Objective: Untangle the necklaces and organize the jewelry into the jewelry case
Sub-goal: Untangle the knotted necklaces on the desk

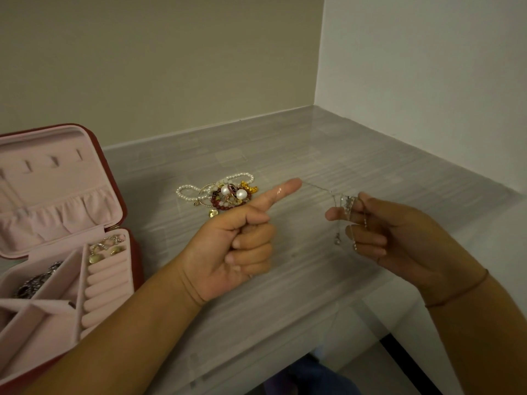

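Your right hand (399, 232) pinches thin silver chain necklace (319, 187); left hand (242, 240) clenched, index tip touching it. Grey tabletop (342, 149) beneath, walls (427, 67) well beyond.

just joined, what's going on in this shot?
A person is untangling a thin chain. It stretches from the outstretched index finger of the left hand to the right hand, which pinches it, small pendants dangling. A tangled jewelry pile waits on the table. The case lies open at left, a few pieces already inside.

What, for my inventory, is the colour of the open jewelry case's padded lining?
The padded lining is pale pink, best seen in head view.
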